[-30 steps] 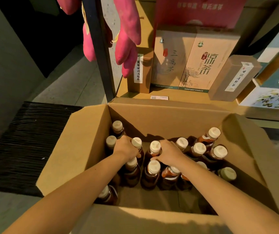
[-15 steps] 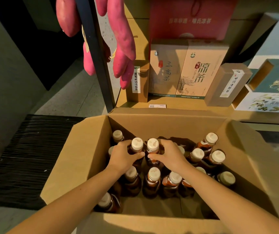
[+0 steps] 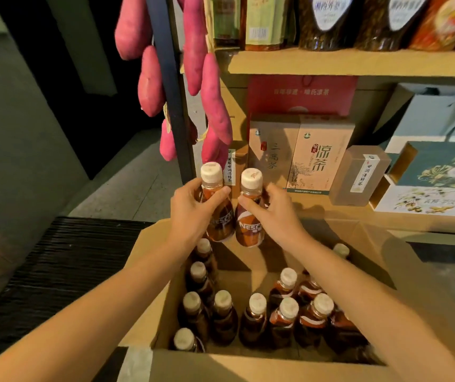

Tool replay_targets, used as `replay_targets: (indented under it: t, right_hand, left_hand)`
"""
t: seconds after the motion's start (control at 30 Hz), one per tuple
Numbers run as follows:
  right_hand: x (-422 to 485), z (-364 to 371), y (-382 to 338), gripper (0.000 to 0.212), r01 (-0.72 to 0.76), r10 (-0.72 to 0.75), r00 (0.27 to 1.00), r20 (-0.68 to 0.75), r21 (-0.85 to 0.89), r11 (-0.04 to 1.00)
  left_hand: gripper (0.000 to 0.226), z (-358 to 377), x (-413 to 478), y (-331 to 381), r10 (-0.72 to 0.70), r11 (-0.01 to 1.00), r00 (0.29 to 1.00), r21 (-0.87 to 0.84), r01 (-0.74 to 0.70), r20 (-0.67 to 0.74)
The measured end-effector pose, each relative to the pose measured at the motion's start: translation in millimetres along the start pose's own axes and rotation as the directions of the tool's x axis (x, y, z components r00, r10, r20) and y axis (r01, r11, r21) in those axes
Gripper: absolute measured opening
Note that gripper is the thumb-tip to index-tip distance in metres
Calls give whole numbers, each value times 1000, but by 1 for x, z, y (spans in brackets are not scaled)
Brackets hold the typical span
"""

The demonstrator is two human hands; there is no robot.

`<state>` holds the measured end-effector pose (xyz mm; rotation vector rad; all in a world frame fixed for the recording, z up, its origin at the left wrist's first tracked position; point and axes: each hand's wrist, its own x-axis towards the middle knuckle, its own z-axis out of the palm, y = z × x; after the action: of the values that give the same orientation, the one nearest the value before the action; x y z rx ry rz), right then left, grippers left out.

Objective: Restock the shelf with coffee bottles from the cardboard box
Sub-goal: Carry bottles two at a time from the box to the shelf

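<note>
Head view: above the box (image 3: 248, 366), the left hand (image 3: 190, 213) grips the left bottle (image 3: 221, 226) and the right hand (image 3: 274, 215) the right bottle (image 3: 249, 228) by their shoulders; full, likely weighty, smooth plastic may slip

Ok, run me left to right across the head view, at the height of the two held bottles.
black mat → left hand → left coffee bottle → right coffee bottle → right hand → green-lettered tea carton → pale narrow box → floral gift box
</note>
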<state>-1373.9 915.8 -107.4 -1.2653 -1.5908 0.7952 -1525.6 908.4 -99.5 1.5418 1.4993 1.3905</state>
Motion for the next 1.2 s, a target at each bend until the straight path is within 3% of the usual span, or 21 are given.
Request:
replay_targets:
  t: [0.4, 0.63, 0.83, 1.0, 1.2]
  right_hand:
    - [56, 7, -152, 29, 267, -280, 951, 131, 110, 957]
    - [37, 52, -214, 29, 357, -423, 855, 300, 251, 900]
    - [-10, 110, -257, 33, 330, -485, 742, 462, 378, 865]
    - [-63, 167, -287, 28, 290, -525, 631, 570, 454, 842]
    - [-138, 235, -333, 31, 237, -581, 478, 659, 539, 808]
  left_hand:
    - [28, -98, 21, 106, 171, 985, 972, 13, -172, -162]
    - [30, -169, -21, 133, 144, 985, 924, 142, -99, -354]
    - [30, -226, -87, 137, 60, 983, 807, 176, 54, -587]
    - [29, -277, -155, 134, 12, 970, 718, 183, 160, -696]
    - [27, -352, -232, 136, 4, 955, 550, 167, 246, -835]
